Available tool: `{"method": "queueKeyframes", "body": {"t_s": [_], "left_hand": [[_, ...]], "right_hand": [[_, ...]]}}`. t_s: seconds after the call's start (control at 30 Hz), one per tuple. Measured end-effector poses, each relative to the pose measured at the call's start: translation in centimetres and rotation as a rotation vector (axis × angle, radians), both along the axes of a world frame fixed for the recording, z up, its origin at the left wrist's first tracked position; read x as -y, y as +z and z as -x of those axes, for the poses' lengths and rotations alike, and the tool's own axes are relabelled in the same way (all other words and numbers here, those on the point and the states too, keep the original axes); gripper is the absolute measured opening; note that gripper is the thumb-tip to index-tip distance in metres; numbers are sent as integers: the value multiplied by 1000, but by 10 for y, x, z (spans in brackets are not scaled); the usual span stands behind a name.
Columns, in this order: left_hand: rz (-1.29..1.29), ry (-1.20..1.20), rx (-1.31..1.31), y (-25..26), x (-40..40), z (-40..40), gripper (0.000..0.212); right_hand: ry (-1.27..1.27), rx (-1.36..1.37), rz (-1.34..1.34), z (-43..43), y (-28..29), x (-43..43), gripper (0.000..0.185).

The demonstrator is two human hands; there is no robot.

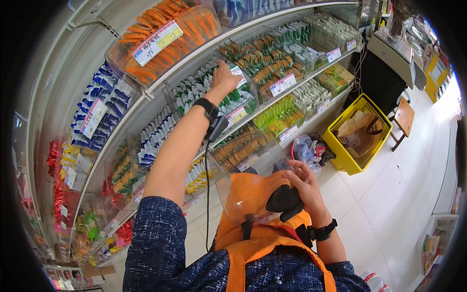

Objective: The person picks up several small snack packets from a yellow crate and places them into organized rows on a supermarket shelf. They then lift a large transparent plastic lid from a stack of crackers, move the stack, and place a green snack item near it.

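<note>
My left hand (225, 77) reaches into a clear bin of white-and-green wrapped packets (197, 84) on the middle shelf. Its fingers touch the packets beside a price card (236, 75); whether they pinch one is hidden. A black wrist device (215, 122) with a cable sits on that forearm. Low in front of my orange apron (248, 182), my right hand (303, 184) holds the rim of a transparent plastic bin (233, 204), through which the apron shows. A rounded black object (284, 199) is by the right palm; its kind is unclear.
Bins of twisted biscuits (270, 62), orange packets (175, 43) and blue-and-white packets (102, 98) fill the curved shelves. On the tiled floor to the right stand a yellow basket (334, 149) holding a bag, a small wooden stool (404, 113) and a bag-lined bin (306, 151).
</note>
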State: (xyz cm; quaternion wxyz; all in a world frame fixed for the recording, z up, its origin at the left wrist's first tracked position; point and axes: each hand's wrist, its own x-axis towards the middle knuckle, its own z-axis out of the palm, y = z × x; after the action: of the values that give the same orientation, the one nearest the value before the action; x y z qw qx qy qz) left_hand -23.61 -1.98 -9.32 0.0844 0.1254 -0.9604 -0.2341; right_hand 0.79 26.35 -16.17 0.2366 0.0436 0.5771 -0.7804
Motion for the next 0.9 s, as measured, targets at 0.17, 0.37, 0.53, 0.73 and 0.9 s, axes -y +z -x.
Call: {"method": "queueKeyframes", "body": {"t_s": [0.17, 0.37, 0.53, 0.73, 0.9], "left_hand": [[-21, 82, -88, -20, 6, 14, 78], [-47, 65, -114, -1, -1, 6, 70], [252, -67, 79, 0, -15, 23, 35], [161, -65, 54, -27, -2, 22, 79], [303, -502, -131, -8, 9, -7, 64]], "right_hand": [[-59, -5, -15, -1, -10, -8, 36], [-48, 6, -41, 1, -24, -16, 35], [-5, -10, -64, 0, -24, -13, 34], [-25, -24, -81, -14, -26, -16, 28], [-100, -42, -84, -15, -38, -26, 27]]}}
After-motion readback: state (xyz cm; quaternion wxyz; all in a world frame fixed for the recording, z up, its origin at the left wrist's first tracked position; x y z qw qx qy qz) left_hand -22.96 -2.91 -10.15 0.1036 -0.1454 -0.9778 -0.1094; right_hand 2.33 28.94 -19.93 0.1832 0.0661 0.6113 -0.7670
